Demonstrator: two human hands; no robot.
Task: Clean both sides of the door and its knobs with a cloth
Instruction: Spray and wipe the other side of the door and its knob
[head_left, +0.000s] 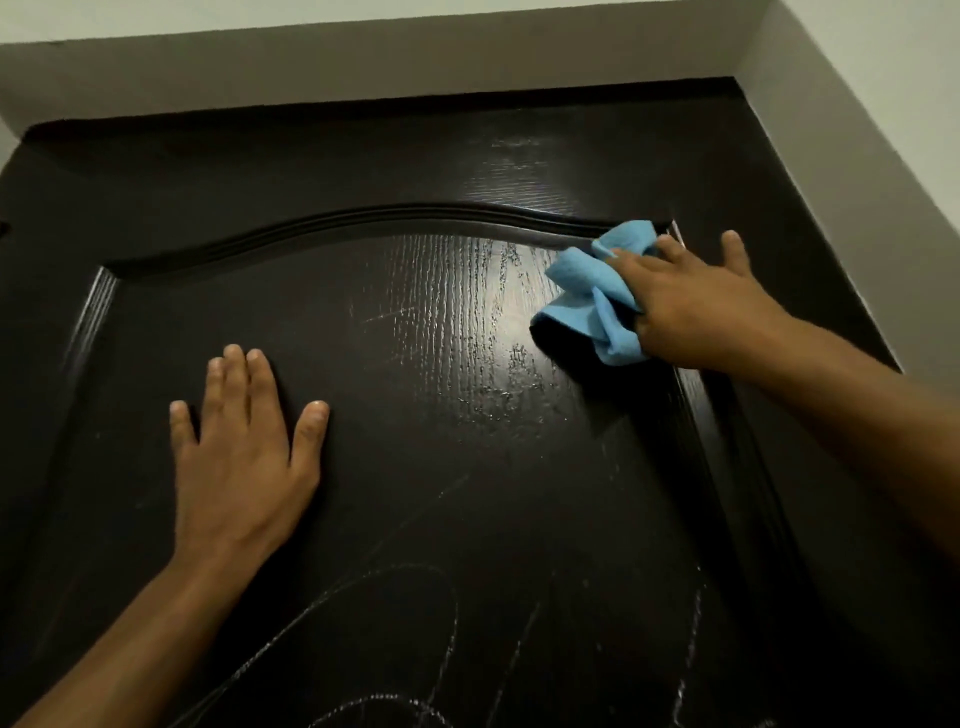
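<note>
Low on the dark door (415, 493), nearest to the person, thin pale scratch lines curve over the glossy wood. A little higher, the left hand (236, 457) lies flat on the recessed panel, its fingers straight and a bit spread, the thumb out to the side; it holds nothing and only presses on the surface. Farther up and to the right, the right hand (696, 306) presses a crumpled blue cloth (592, 291) against the door, at the upper right corner of the panel, where the raised moulding (363, 221) meets the side frame of the panel. The cloth is bunched under the palm and comes out on the left side of the hand; some fingers seem to curl into the fabric while others reach straight past it, so the hand grasps the cloth and pushes it at the same time. Beside the cloth, a bright patch of light shines on the wood grain. Above the curved moulding, the top of the door meets a grey wall (363, 62), which also runs down the right side. No knob can be seen from here.
</note>
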